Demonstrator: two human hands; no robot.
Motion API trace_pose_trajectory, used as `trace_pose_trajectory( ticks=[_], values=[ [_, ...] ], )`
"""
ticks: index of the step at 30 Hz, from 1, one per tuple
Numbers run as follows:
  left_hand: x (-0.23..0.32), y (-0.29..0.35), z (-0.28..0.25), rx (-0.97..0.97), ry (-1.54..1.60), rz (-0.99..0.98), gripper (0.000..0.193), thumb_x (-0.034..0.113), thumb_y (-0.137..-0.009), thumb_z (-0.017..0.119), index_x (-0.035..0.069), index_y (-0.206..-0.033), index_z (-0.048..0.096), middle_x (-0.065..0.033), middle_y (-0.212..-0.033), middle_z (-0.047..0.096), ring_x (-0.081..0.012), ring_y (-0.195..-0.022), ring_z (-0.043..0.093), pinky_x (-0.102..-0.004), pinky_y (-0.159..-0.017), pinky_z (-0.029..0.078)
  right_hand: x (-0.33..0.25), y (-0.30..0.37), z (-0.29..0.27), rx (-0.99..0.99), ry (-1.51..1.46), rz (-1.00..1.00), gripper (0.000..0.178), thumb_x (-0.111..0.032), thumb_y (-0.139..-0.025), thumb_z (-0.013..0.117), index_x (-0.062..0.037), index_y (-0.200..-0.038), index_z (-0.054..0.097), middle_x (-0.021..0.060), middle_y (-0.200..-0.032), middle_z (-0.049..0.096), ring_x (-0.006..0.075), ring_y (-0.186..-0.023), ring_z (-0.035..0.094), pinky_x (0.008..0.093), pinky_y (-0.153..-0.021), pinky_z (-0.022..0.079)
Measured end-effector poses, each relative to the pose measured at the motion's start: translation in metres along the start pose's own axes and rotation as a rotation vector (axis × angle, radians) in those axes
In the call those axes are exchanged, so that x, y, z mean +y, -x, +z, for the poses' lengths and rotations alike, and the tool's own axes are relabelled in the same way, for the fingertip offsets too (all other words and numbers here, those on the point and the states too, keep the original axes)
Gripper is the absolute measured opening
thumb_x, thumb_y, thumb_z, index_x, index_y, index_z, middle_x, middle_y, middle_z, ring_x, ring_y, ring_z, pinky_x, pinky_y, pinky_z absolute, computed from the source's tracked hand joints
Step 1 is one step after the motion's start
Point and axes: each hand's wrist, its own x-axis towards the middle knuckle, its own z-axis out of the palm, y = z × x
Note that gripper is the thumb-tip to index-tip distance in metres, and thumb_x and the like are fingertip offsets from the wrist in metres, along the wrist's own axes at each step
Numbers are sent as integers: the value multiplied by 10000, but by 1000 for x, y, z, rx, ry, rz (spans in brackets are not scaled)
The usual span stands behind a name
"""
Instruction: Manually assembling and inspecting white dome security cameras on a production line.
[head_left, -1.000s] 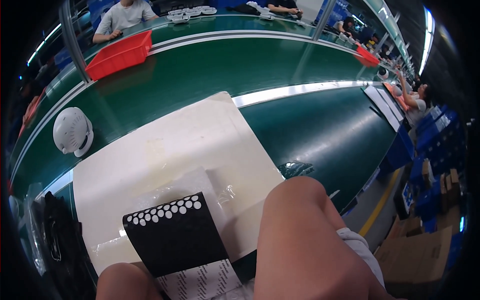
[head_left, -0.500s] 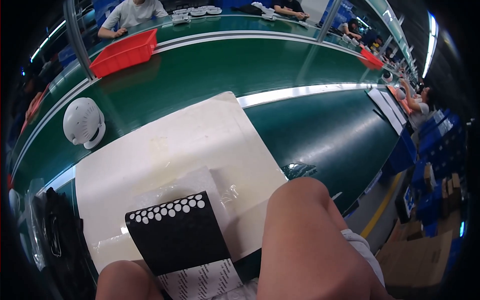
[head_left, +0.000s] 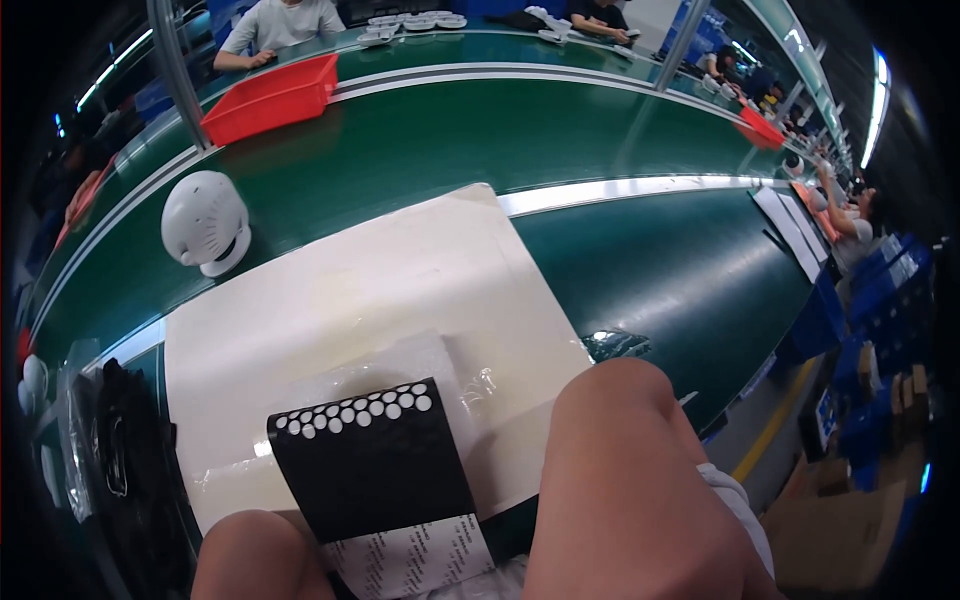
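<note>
Neither of my hands is in the picture. Only my bare arms show, bent at what look like the elbows: the left (head_left: 255,555) low beside a black sheet, the right (head_left: 620,460) at the board's right edge. Between them a curled black sheet with rows of white round stickers (head_left: 372,460) stands up, and its printed white backing (head_left: 415,555) folds toward me. Behind it lies a flat piece of white foam or wrap (head_left: 425,365). Both rest on a large cream board (head_left: 360,270). A white round-headed device on a base (head_left: 205,222) stands beyond the board's left edge.
A red bin (head_left: 270,103) sits across the green belt (head_left: 430,130). Clear plastic bags (head_left: 80,430) and a black bundle (head_left: 135,460) lie left. White papers (head_left: 790,230) lie right. Co-workers sit along the far side; boxes (head_left: 850,530) stand at lower right.
The whole view has shifted, so most things appear farther right. The white round-headed device has also slid slightly right relative to the board. My arms keep about the same pose.
</note>
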Motion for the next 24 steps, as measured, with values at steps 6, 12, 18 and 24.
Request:
trace_pose_trajectory(
  ticks=[6,12,18,24],
  values=[
    [-23,-20,-19,-38,310,-138,181,-19,-714,553,-92,-879,551,-149,-901,591,-179,-864,578,-268,-779,484,10,-11,-7,-11,-47,1,520,-430,-795,545,-70,-436,434,62,-444,474,242,-408,505,316,-340,370],
    [-39,-1,1,-31,1323,-534,135,149,-568,543,20,-601,568,-73,-630,530,-224,-637,544,-311,-694,462,7,-9,-28,-242,667,-126,445,-433,-790,538,-90,-506,511,44,-493,516,249,-442,519,331,-367,389],
    [-26,-1,2,-62,1321,-667,125,147,-595,558,44,-545,510,-62,-560,490,-240,-527,517,-320,-472,426,27,-2,-30,-176,-54,272,382,-438,-761,553,-102,-578,568,41,-629,581,234,-551,560,330,-451,435],
    [-29,6,1,-200,1406,-796,119,140,-636,552,31,-606,514,-71,-560,521,-260,-492,523,-336,-437,425,28,1,-34,-220,-54,317,402,-464,-751,549,-102,-578,577,41,-627,586,242,-543,564,338,-460,449]
  ],
)
